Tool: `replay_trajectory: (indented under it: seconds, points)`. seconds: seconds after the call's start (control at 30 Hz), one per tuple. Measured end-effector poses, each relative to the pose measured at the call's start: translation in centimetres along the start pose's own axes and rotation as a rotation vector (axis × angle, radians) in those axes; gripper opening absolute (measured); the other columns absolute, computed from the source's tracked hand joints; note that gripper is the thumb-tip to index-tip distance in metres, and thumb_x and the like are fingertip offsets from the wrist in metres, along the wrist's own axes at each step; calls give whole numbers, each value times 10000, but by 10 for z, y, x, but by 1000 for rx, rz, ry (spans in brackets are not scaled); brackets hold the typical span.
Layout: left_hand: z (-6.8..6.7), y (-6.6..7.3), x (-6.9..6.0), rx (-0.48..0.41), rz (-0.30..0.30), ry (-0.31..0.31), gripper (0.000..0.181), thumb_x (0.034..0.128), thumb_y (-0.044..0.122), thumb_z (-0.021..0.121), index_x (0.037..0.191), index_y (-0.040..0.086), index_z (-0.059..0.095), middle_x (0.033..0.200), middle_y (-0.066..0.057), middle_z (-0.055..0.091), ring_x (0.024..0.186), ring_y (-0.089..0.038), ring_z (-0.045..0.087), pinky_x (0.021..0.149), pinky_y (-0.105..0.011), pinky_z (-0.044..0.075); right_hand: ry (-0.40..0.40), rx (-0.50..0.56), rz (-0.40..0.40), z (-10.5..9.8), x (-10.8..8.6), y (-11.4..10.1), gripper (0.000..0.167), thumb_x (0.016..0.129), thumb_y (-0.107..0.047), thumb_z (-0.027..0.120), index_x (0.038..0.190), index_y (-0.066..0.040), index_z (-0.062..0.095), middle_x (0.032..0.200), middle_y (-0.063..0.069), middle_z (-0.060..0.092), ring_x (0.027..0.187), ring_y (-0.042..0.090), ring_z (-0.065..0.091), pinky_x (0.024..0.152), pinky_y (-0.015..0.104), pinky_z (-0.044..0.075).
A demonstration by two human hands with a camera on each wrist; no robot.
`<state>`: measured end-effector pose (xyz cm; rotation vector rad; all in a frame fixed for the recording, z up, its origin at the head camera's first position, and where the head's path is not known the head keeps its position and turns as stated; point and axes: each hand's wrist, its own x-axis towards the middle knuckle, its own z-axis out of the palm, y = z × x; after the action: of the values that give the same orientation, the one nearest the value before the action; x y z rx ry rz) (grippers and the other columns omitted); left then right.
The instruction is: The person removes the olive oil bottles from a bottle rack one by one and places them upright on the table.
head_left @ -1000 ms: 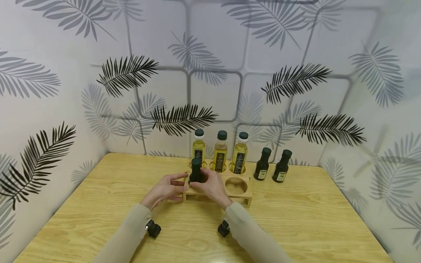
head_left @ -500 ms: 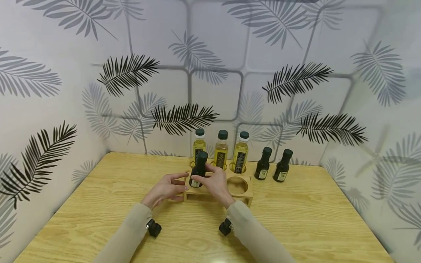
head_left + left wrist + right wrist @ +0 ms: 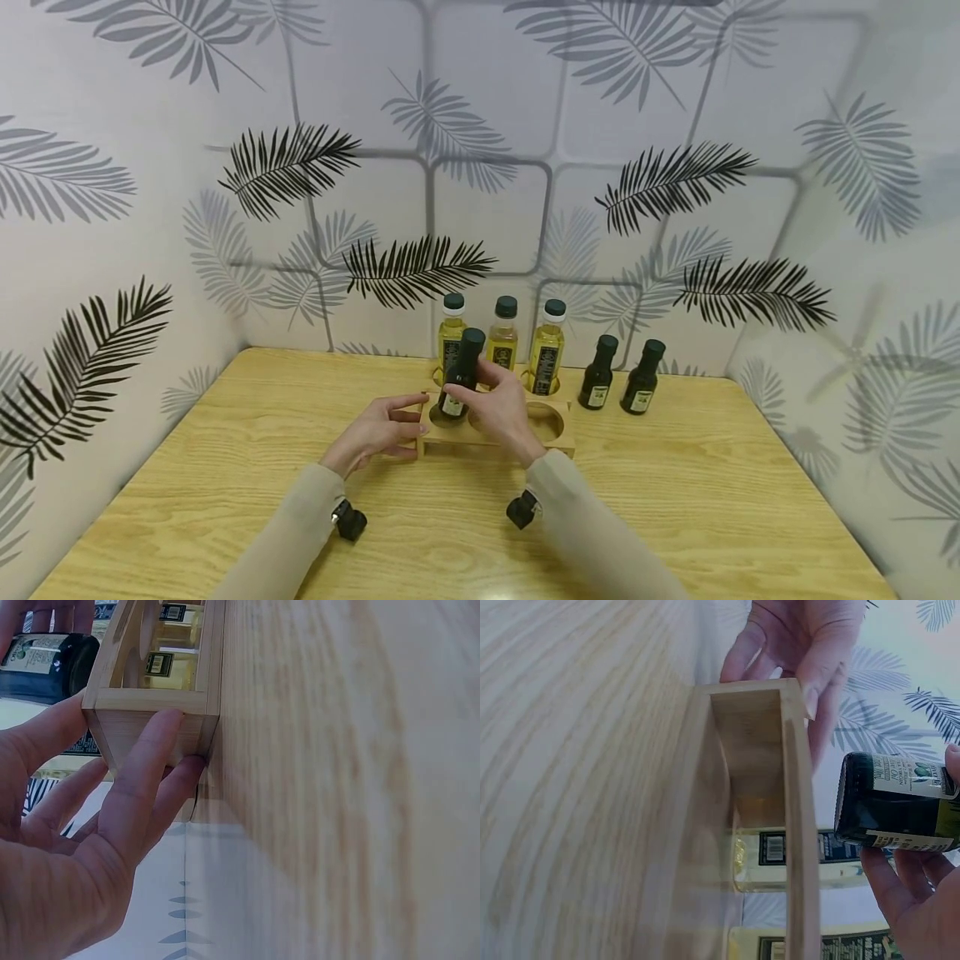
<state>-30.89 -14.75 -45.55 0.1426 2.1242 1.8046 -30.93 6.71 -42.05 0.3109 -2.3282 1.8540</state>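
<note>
In the head view, my right hand (image 3: pixel 501 407) grips a small dark olive oil bottle (image 3: pixel 462 375) between thumb and fingers, tilted with its cap to the upper right. Its base is above the wooden bottle rack (image 3: pixel 495 432); the right wrist view shows the bottle (image 3: pixel 896 802) apart from the rack (image 3: pixel 801 825). My left hand (image 3: pixel 381 429) touches the rack's left end with fairly straight fingers. The left wrist view shows those fingers (image 3: pixel 142 780) against the end panel. Part of the rack is hidden behind my right hand.
Three yellow oil bottles with green caps, the rightmost (image 3: pixel 547 354) among them, stand in the rack's back row. Two more dark bottles, one nearer (image 3: pixel 598 375) and one farther right (image 3: pixel 642 379), stand on the wooden table (image 3: pixel 675 500). A patterned wall (image 3: pixel 495 217) rises behind.
My right hand has raised the dark bottle up out of the rack's left front hole and slightly rightward, tilting it. The left hand has stayed at the rack's end.
</note>
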Motion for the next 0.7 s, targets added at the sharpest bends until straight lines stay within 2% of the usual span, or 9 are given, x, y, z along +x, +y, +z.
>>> replay_trajectory:
  seconds: [0.13, 0.33, 0.43, 0.6, 0.7]
  points:
    - [0, 1, -1, -1, 0, -5, 612, 925, 79, 677, 1486, 169, 451, 1443, -271, 457, 1135, -334, 636, 801, -451, 603, 6, -10, -12, -8, -1, -4, 649, 766, -333, 853, 1339, -139, 618, 1201, 71, 700, 1139, 249, 642, 957, 467, 533]
    - [-1, 1, -1, -5, -7, -7, 607, 930, 86, 674, 1487, 179, 450, 1449, -278, 446, 1125, -335, 640, 805, -449, 602, 17, -78, -20, -18, -4, -8, 683, 751, -333, 863, 1345, -110, 609, 1228, 94, 686, 1129, 245, 650, 927, 454, 551]
    - [-1, 1, -1, -11, -6, -4, 605, 929, 84, 675, 1485, 175, 453, 1450, -283, 443, 1106, -330, 651, 808, -451, 601, 16, -99, -28, -23, -5, -9, 639, 750, -345, 862, 1313, -143, 637, 1180, 61, 703, 1087, 224, 658, 897, 443, 559]
    - [-1, 2, -2, -8, -1, -5, 608, 927, 86, 678, 1486, 163, 451, 1455, -294, 434, 1107, -338, 651, 815, -457, 598, 34, -134, -3, -33, -9, -8, 736, 735, -399, 864, 1367, -138, 592, 1216, 54, 676, 1118, 221, 630, 936, 464, 539]
    - [-1, 3, -3, -2, 0, -13, 616, 927, 90, 679, 1491, 159, 442, 1458, -297, 428, 1112, -340, 648, 820, -450, 598, 25, -132, -3, -39, -10, -7, 707, 737, -395, 863, 1352, -156, 608, 1185, 40, 691, 1112, 211, 634, 947, 467, 534]
